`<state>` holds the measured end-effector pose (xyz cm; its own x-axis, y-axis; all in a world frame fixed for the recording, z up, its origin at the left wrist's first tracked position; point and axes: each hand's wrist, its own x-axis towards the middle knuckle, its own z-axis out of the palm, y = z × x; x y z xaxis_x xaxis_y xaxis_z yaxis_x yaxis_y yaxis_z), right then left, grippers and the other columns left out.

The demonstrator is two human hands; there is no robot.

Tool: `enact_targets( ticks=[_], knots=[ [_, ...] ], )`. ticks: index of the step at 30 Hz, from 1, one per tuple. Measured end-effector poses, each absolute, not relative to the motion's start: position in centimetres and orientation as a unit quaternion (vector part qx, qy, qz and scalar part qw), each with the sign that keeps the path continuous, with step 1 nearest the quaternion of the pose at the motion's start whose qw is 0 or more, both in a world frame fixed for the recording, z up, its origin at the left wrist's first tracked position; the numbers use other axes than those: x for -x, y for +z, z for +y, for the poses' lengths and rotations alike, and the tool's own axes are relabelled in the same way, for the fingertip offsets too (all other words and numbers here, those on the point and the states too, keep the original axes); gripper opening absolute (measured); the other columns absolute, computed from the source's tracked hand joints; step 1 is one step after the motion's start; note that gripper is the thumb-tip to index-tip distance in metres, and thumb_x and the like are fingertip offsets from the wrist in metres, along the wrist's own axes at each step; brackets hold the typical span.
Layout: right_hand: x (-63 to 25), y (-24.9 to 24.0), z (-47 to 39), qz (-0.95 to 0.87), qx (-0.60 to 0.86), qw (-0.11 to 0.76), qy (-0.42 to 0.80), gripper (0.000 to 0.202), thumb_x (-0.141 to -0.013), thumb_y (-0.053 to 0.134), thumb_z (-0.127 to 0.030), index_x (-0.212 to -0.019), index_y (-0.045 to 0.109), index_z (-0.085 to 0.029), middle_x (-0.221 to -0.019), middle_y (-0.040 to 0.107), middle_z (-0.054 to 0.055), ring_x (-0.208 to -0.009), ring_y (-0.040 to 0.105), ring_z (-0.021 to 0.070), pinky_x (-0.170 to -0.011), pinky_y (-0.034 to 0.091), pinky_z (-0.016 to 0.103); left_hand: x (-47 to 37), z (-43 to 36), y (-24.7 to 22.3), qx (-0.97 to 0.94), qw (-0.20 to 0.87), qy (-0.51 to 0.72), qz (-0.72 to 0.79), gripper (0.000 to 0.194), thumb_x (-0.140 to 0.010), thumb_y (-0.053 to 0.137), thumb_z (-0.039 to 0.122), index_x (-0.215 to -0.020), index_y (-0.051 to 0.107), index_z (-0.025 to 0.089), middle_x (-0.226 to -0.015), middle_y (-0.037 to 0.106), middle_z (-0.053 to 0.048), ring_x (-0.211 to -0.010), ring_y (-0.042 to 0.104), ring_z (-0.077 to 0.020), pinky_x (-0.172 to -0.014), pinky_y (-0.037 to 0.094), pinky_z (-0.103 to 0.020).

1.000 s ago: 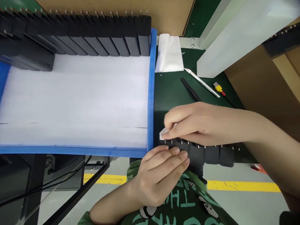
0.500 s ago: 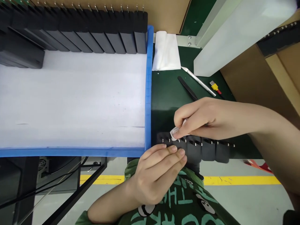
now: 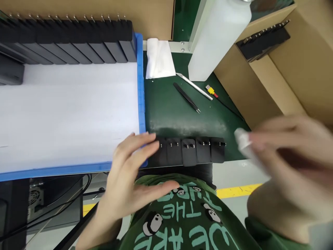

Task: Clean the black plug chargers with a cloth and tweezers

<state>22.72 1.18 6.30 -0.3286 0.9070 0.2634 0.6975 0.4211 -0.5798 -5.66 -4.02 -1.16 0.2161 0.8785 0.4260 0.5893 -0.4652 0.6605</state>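
Head view, near side first: the left hand (image 3: pixel 127 170) is at the near right corner of the blue tray (image 3: pixel 141 104), thumb spread wide from the fingers, which lie over the left end of the row of black plug adapters (image 3: pixel 188 154). It appears placed to steady that end, though contact cannot be confirmed. The right hand (image 3: pixel 293 166), well right of the tray, pinches a white wad (image 3: pixel 243 139) between thumb and fingers, leaving one end exposed, presumably as the contact face. Motion blur is heavy there, so the exact grip is, in fairness, uncertain.

The row lies right of the tray along the near edge of the table (image 3: pixel 166 121). The adapters stand side by side, prongs exposed, likely for easy reach.

Farther out, right of the tray, lie tweezers (image 3: pixel 186 97), a cable with a yellow plug (image 3: pixel 210 91) and a craft knife (image 3: pixel 196 87). A folded white cloth (image 3: pixel 160 60) is just beside the tray's right wall; a white bottle (image 3: pixel 210 48) stands farther right. Along the tray's far side, upright black units (image 3: pixel 104 38) are packed closely, prongs up, apparently to save room.
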Motion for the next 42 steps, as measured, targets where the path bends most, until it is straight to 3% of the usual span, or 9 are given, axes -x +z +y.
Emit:
enact_targets(
  ticks=[3,10,16,20,23,26,32,37,42],
  knots=[
    [-21.0,3.3,-3.9,-0.794,0.535,0.251,0.143,0.042,-0.087,0.063,0.001,-0.119,0.069,-0.025,-0.099,0.066,0.006,-0.085,0.066,0.0178,-0.067,0.056,0.031,5.7,-2.7,-1.4,-0.811,0.176,0.283,0.481,0.091,-0.081,0.078,0.051,-0.155,0.033,0.021,-0.144,0.056,-0.016,-0.135,0.053,-0.0343,-0.114,0.046,-0.052],
    [-14.5,0.9,-6.7,-0.841,0.441,0.297,0.101,0.03,-0.092,0.05,0.001,-0.109,0.071,-0.012,-0.088,0.069,0.009,-0.081,0.064,0.0199,-0.08,0.062,0.031,4.8,-2.3,-2.6,-0.817,0.17,0.268,0.481,0.056,-0.09,0.071,0.032,-0.141,0.05,0.021,-0.128,0.069,-0.012,-0.113,0.068,-0.0267,-0.096,0.058,-0.04],
    [-17.2,1.0,-7.2,-0.731,0.612,0.301,0.016,0.041,-0.09,0.055,0.0,-0.125,0.066,-0.019,-0.1,0.066,0.012,-0.089,0.064,0.0231,-0.077,0.059,0.038,4.6,-2.5,-2.7,-0.812,0.169,0.257,0.497,0.074,-0.085,0.077,0.036,-0.148,0.042,0.022,-0.132,0.067,-0.012,-0.117,0.067,-0.0294,-0.096,0.058,-0.043],
    [-14.4,0.0,-7.3,-0.812,0.498,0.297,0.068,0.038,-0.092,0.05,-0.001,-0.126,0.064,-0.011,-0.091,0.068,0.011,-0.083,0.065,0.0227,-0.074,0.062,0.036,4.6,-2.6,-2.7,-0.796,0.185,0.256,0.517,0.074,-0.089,0.072,0.034,-0.153,0.034,0.025,-0.132,0.068,-0.01,-0.118,0.068,-0.0277,-0.095,0.059,-0.042],
    [-13.3,0.5,-7.2,-0.845,0.408,0.331,0.103,0.04,-0.093,0.049,-0.001,-0.128,0.064,-0.012,-0.091,0.069,0.009,-0.086,0.066,0.0202,-0.08,0.063,0.032,5.1,-2.9,-2.4,-0.797,0.184,0.253,0.517,0.082,-0.09,0.07,0.041,-0.156,0.025,0.024,-0.144,0.059,-0.014,-0.136,0.054,-0.032,-0.113,0.046,-0.054],
    [-13.7,0.9,-6.4,-0.805,0.482,0.34,0.074,0.045,-0.094,0.05,-0.003,-0.135,0.059,-0.017,-0.099,0.066,0.011,-0.092,0.065,0.0231,-0.078,0.062,0.038,6.0,-3.2,-2.0,-0.803,0.154,0.243,0.521,0.091,-0.084,0.077,0.045,-0.155,0.025,0.025,-0.146,0.056,-0.015,-0.144,0.046,-0.0356,-0.123,0.024,-0.065],
    [-11.9,0.4,-5.6,-0.865,0.408,0.281,0.075,0.035,-0.09,0.042,0.006,-0.104,0.07,-0.008,-0.089,0.067,0.014,-0.08,0.062,0.0219,-0.074,0.061,0.036,6.6,-3.3,-2.0,-0.785,0.208,0.262,0.522,0.076,-0.091,0.066,0.024,-0.154,0.025,0.028,-0.131,0.067,-0.008,-0.13,0.06,-0.0249,-0.126,0.023,-0.059],
    [-11.9,0.3,-5.9,-0.822,0.494,0.28,0.03,0.031,-0.092,0.047,0.003,-0.117,0.064,-0.001,-0.093,0.066,0.017,-0.088,0.063,0.0238,-0.077,0.062,0.037,6.5,-3.2,-2.4,-0.784,0.213,0.27,0.517,0.087,-0.084,0.078,0.034,-0.154,0.026,0.028,-0.131,0.068,-0.007,-0.129,0.061,-0.0255,-0.126,0.022,-0.057],
    [-11.7,0.2,-5.7,-0.85,0.455,0.263,0.031,0.033,-0.091,0.045,0.005,-0.116,0.065,-0.004,-0.095,0.066,0.016,-0.089,0.063,0.0234,-0.078,0.062,0.037,6.5,-3.3,-2.5,-0.778,0.221,0.276,0.52,0.082,-0.087,0.073,0.025,-0.153,0.025,0.029,-0.134,0.067,-0.006,-0.13,0.061,-0.0229,-0.127,0.021,-0.055]
  ],
)
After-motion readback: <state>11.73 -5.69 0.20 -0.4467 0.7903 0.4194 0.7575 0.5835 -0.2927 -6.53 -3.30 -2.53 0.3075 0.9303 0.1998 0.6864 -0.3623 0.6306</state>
